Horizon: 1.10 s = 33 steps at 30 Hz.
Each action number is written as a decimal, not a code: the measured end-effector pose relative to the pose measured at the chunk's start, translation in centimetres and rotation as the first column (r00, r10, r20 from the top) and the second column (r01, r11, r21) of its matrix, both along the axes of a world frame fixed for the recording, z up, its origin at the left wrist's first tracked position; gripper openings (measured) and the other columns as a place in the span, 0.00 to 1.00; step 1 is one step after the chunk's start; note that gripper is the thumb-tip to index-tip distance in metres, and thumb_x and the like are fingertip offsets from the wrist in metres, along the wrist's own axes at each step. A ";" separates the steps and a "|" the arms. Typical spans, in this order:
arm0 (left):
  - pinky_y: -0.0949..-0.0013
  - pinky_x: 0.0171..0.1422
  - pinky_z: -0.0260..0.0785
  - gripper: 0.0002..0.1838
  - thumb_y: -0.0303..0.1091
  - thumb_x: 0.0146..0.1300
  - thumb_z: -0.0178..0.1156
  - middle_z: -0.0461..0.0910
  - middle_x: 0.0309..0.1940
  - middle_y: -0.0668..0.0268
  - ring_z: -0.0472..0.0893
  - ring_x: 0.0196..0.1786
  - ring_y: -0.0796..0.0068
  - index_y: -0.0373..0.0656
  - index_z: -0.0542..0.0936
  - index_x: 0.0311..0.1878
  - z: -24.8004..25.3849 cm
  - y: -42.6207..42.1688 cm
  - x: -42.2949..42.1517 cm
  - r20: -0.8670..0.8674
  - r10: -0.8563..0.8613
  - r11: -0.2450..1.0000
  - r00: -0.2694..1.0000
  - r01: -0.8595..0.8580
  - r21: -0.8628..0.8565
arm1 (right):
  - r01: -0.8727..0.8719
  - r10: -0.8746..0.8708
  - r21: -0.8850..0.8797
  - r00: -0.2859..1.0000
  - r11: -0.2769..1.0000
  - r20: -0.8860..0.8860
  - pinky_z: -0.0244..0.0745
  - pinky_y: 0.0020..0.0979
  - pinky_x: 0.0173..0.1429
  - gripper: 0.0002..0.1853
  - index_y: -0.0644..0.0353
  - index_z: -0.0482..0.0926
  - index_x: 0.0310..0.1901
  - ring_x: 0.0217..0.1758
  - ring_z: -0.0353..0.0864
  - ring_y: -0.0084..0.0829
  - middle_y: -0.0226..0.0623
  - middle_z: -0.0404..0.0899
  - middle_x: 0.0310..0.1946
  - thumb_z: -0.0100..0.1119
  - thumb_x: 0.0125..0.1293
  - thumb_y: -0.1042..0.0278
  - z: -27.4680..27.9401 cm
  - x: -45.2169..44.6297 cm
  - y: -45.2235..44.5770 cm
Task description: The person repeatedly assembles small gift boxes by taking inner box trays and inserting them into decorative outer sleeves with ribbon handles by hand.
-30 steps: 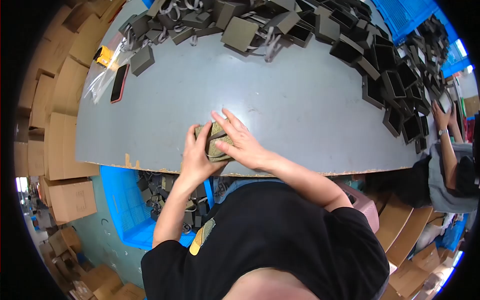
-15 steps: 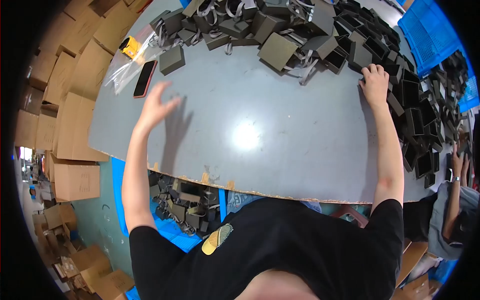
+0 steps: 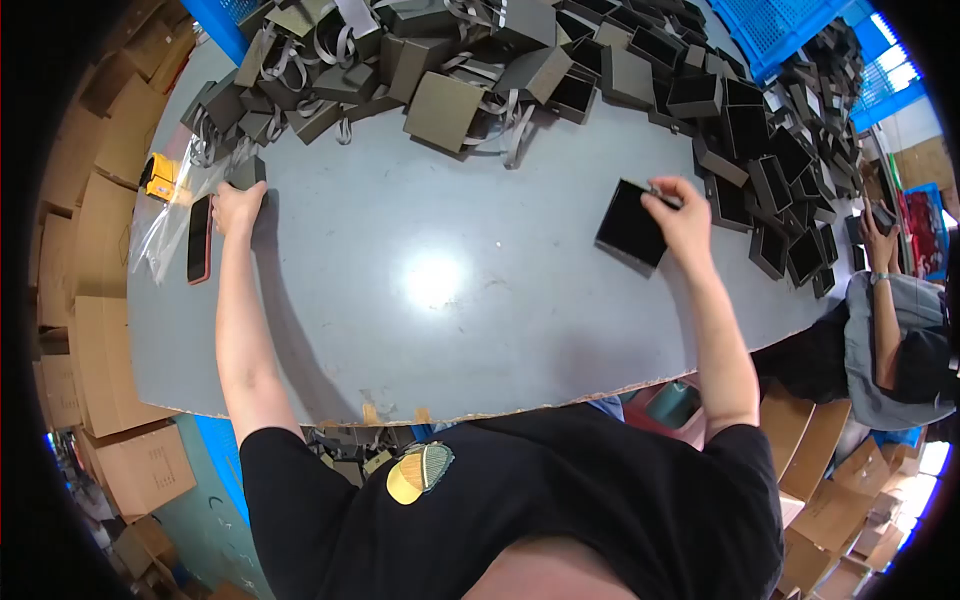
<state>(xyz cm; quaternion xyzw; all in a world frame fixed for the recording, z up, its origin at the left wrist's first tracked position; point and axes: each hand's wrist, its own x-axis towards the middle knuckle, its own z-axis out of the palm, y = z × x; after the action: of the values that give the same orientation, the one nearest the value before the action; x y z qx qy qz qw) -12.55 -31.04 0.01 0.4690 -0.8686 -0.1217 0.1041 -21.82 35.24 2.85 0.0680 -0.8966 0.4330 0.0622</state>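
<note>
My right hand (image 3: 684,218) pinches the edge of an open dark box (image 3: 630,226), whose black inside faces up toward me over the right part of the table. At the far left, my left hand (image 3: 238,208) has its fingers closed on a small closed grey-brown box (image 3: 247,173), which the hand partly covers. Right beside that hand lies a phone with a red edge (image 3: 200,240). A heap of open dark boxes (image 3: 745,130) spreads behind and to the right of my right hand.
More dark boxes with grey ribbons (image 3: 445,112) are piled along the back of the grey table (image 3: 400,350). A yellow object (image 3: 160,177) and clear plastic (image 3: 155,235) lie at the left. Blue crates (image 3: 775,35) stand at the back right. A co-worker's hand (image 3: 880,245) shows at the far right.
My left hand has reached forward and closed on the small box. My right hand has come away from the heap with an open box. The whole view has turned to the right.
</note>
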 end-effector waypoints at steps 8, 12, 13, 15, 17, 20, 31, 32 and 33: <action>0.52 0.85 0.43 0.55 0.08 0.33 0.49 0.58 0.78 0.52 0.51 0.83 0.47 0.47 0.64 0.76 4.5 14.6 12.4 -0.070 -0.841 0.520 0.537 0.837 0.170 | -0.023 -0.009 0.474 0.998 0.880 0.066 0.78 0.44 0.53 0.27 0.57 0.75 0.62 0.47 0.83 0.51 0.49 0.82 0.47 0.67 0.61 0.64 1.6 11.0 0.8; 0.43 0.85 0.36 0.56 0.09 0.37 0.52 0.49 0.82 0.52 0.46 0.84 0.48 0.54 0.64 0.77 6.6 23.8 15.7 0.131 -0.841 0.541 0.526 0.828 0.150 | -0.179 0.171 0.419 0.984 0.890 0.058 0.74 0.45 0.65 0.39 0.53 0.71 0.69 0.62 0.76 0.53 0.51 0.70 0.67 0.74 0.54 0.61 3.3 12.7 2.3; 0.42 0.85 0.34 0.55 0.10 0.38 0.53 0.48 0.82 0.52 0.45 0.84 0.48 0.56 0.64 0.77 7.0 25.5 16.2 0.159 -0.827 0.559 0.539 0.820 0.127 | -0.268 0.291 0.457 0.957 0.848 0.021 0.71 0.46 0.68 0.42 0.52 0.70 0.70 0.66 0.72 0.54 0.51 0.66 0.69 0.76 0.51 0.60 4.0 13.0 2.0; 0.34 0.83 0.33 0.50 0.27 0.41 0.63 0.47 0.82 0.49 0.43 0.84 0.43 0.57 0.66 0.76 6.6 27.7 16.8 0.053 -0.832 0.553 0.552 0.821 0.143 | -0.404 0.503 0.544 0.863 0.735 -0.039 0.65 0.48 0.74 0.48 0.50 0.68 0.72 0.74 0.63 0.56 0.51 0.59 0.75 0.79 0.46 0.59 5.1 13.8 1.9; 0.30 0.81 0.34 0.45 0.32 0.41 0.64 0.48 0.82 0.50 0.43 0.84 0.42 0.57 0.71 0.72 5.8 29.8 16.7 -0.002 -0.820 0.570 0.572 0.817 0.082 | -0.495 0.520 0.449 0.851 0.744 0.077 0.55 0.52 0.79 0.53 0.46 0.67 0.74 0.78 0.55 0.57 0.52 0.52 0.78 0.81 0.41 0.60 3.8 13.8 1.7; 0.26 0.79 0.36 0.39 0.29 0.45 0.63 0.50 0.81 0.50 0.46 0.83 0.41 0.57 0.75 0.67 4.5 31.4 16.7 0.024 -0.812 0.584 0.584 0.812 0.019 | -0.517 0.530 0.380 0.844 0.767 0.077 0.53 0.54 0.80 0.51 0.45 0.67 0.73 0.77 0.56 0.57 0.55 0.52 0.78 0.80 0.43 0.61 1.8 13.5 1.7; 0.53 0.74 0.61 0.16 0.31 0.67 0.57 0.79 0.62 0.57 0.73 0.68 0.53 0.44 0.81 0.56 1.3 32.0 15.6 -0.533 -0.407 0.875 0.742 0.484 0.005 | -0.290 0.342 0.270 0.924 0.918 -0.170 0.64 0.49 0.72 0.53 0.59 0.61 0.75 0.66 0.68 0.54 0.55 0.67 0.64 0.77 0.45 0.65 0.0 16.1 -1.2; 0.54 0.73 0.62 0.15 0.30 0.67 0.56 0.79 0.61 0.57 0.73 0.67 0.53 0.44 0.81 0.56 0.6 31.2 15.7 -0.548 -0.428 0.862 0.718 0.507 -0.009 | -0.383 0.428 0.237 0.884 0.893 -0.187 0.63 0.49 0.73 0.54 0.61 0.59 0.75 0.68 0.67 0.53 0.54 0.67 0.65 0.77 0.45 0.65 0.7 16.5 -2.3; 0.55 0.72 0.63 0.15 0.28 0.67 0.55 0.80 0.61 0.58 0.73 0.67 0.54 0.43 0.82 0.56 0.1 30.7 15.8 -0.562 -0.450 0.848 0.694 0.530 -0.024 | -0.471 0.508 0.205 0.836 0.858 -0.207 0.62 0.49 0.73 0.55 0.63 0.58 0.75 0.69 0.66 0.53 0.53 0.66 0.66 0.77 0.45 0.65 1.1 16.8 -3.6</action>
<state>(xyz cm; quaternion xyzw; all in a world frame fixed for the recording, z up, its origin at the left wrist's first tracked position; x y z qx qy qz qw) 3.20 -0.35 0.08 0.1712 -0.8840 -0.3344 0.2783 -5.02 31.63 3.97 0.3547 -0.8627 0.3556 0.0582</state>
